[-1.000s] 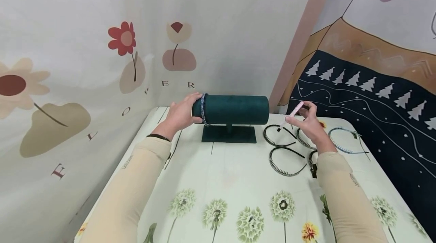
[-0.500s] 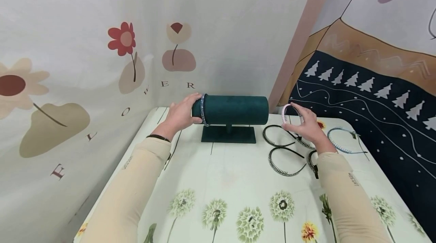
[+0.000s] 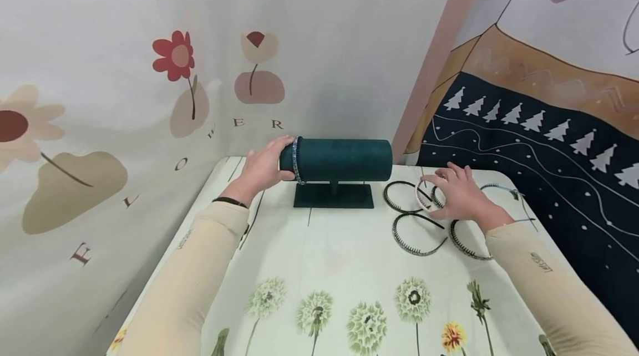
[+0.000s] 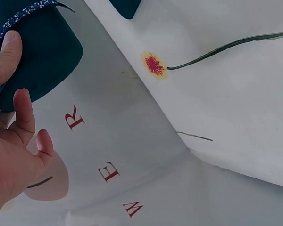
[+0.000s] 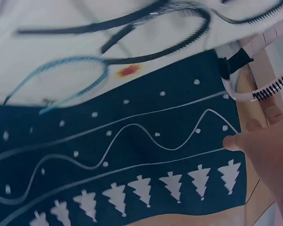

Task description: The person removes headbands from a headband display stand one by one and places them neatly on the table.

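Note:
A dark green cylindrical display stand (image 3: 344,159) rests on the table with a glittery blue headband (image 3: 297,161) around its left end. My left hand (image 3: 259,170) grips that end, thumb in front and fingers over the top, close to the blue headband; the left wrist view shows a thumb tip by the glitter strip (image 4: 26,15). At the right, my right hand (image 3: 461,195) holds a pale pink toothed headband (image 3: 420,196) by thumb and fingers, low over the table. In the right wrist view the pink headband (image 5: 245,97) overlaps the fingers.
Several dark toothed headbands lie right of the stand, including a glittery one (image 3: 414,249) and one near the right sleeve (image 3: 464,245). A light blue headband (image 3: 499,186) lies behind the right hand. Patterned cloth walls border the table (image 3: 324,267).
The right hand has turned the pink headband and lowered it toward the table, the forearm swinging right and uncovering a dark headband. The left hand stays on the stand.

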